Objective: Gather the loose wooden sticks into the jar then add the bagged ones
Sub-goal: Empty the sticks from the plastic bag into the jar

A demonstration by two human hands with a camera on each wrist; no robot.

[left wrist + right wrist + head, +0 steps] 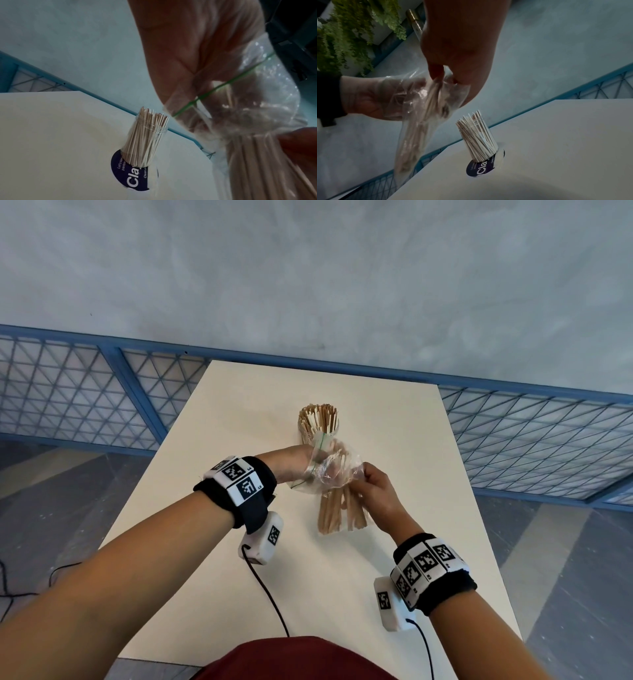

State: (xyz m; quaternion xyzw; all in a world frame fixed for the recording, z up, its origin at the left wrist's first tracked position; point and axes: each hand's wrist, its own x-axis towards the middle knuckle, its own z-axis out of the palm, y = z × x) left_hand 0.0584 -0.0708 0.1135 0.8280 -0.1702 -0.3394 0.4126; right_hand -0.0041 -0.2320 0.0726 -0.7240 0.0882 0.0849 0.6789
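A clear jar [318,424] packed with upright wooden sticks stands on the white table [212,559] toward its far end; it also shows as the jar [144,140] and the jar [479,139]. Just in front of it, above the table, hangs a clear zip bag [337,508] of wooden sticks, its mouth up. My left hand [308,467] is pushed into the bag's mouth, fingers curled at the stick tops behind crumpled plastic [223,115]. My right hand [364,475] pinches the bag [412,135] from outside, bunching it round the sticks.
A dark blue round label [130,180] lies at the jar's base. A blue mesh fence [85,392] runs behind the table's far edge. Wrist-camera cables [270,597] trail over the near table. Green plants [342,33] hang beyond the fence.
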